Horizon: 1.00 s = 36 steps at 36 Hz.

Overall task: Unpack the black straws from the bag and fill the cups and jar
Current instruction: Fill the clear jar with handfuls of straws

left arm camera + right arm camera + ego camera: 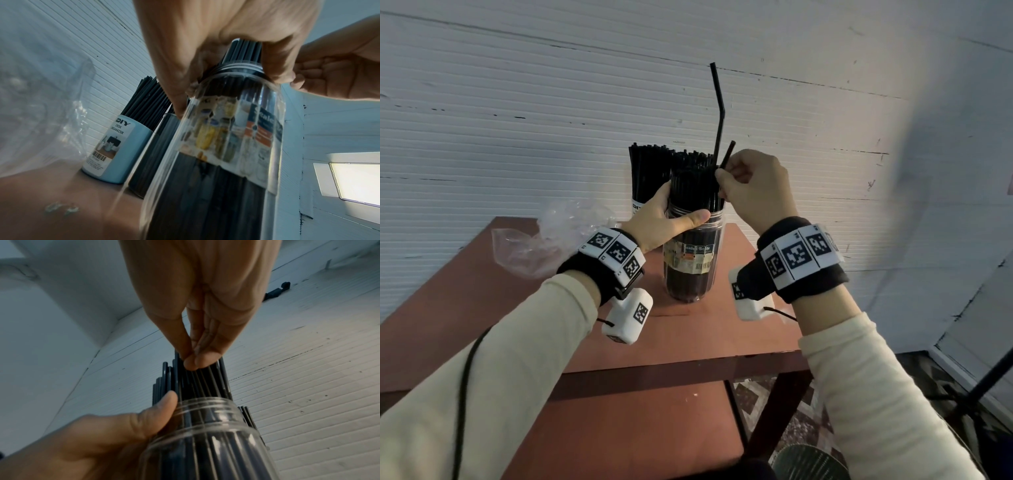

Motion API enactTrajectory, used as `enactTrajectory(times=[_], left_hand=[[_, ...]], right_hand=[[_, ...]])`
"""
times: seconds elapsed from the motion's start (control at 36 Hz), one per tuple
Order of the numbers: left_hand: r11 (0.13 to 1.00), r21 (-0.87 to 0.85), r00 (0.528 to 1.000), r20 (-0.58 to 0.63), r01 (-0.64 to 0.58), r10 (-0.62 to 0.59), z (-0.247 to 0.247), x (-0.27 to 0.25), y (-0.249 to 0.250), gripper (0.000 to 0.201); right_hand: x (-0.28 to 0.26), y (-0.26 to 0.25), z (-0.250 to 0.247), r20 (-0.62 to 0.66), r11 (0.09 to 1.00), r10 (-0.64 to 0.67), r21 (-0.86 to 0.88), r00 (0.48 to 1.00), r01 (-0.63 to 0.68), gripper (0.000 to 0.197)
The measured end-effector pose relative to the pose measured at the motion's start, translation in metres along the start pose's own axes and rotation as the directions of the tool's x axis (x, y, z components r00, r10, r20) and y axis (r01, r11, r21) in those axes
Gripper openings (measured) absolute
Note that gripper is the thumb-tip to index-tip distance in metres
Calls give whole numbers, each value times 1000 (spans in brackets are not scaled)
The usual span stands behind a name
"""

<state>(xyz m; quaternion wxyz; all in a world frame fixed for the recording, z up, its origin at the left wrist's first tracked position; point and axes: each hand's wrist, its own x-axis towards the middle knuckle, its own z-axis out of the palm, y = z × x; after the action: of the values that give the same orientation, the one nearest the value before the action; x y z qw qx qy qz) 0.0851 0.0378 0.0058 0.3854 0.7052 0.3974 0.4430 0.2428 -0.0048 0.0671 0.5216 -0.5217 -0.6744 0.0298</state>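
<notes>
Seen from the head camera, a clear plastic jar (693, 260) is stood upright near the back right of the reddish table (482, 308) and is packed with black straws (693, 181) that rise above its mouth. The jar's neck is wrapped by the left hand (664, 222), thumb across the front. A bent straw (720, 116), standing taller than the rest, is pinched by the right hand (753, 185) at the top of the bundle. Behind the jar, a further bunch of straws is held by a cup (636, 205), mostly hidden. A crumpled clear bag (534, 240) is laid on the table to the left. From the left wrist, the jar (226, 146) is shown close, its label blurred, with dark straws filling it to the bottom; the left hand's fingers (185, 73) are curled round the threaded neck. A light blue cup (115, 151) labelled as a desk organizer and a dark cup (152, 154) just beside it are each filled with straws, and the bag (41, 105) is seen at the left. From the right wrist, straw tips are gripped between the right hand's fingertips (197, 360) above the jar's mouth (205, 407), while the left thumb (160, 412) is pressed on the neck.
</notes>
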Motion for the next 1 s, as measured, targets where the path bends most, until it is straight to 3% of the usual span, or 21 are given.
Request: enactTrajectory(times=[0.17,0.31,0.42,0.58,0.69,0.86,1.0], left_hand=[[1000,-5,1000,12,2,-2,0,0,0,86],[1000,-8,1000,18,-13,13,2,-2,4,87],[999,-38,999,52,14,-12,-2,0,2,74],[998,-57,997,65,38,-34,-2,2,4,71],[1000,-21,999,36,22,-21,0,-2,7,71],[992,126,994,-104,-8,21,6,-10,10,69],[990,135,995,-91,-30,43,6,-16,12,71]], right_hand=[[3,-1,-4,100,989,-4,-148,995,19,13],[-5,8,-3,207,982,81,-181,975,-43,18],[-15,17,-1,146,990,110,-100,983,-96,22],[-19,9,-6,-50,997,-7,78,999,11,4],[-14,3,-5,-66,999,-32,36,997,34,10],[-12,0,2,-91,998,-39,38,995,42,6],[-9,-3,8,-59,1000,-15,-18,998,14,6]])
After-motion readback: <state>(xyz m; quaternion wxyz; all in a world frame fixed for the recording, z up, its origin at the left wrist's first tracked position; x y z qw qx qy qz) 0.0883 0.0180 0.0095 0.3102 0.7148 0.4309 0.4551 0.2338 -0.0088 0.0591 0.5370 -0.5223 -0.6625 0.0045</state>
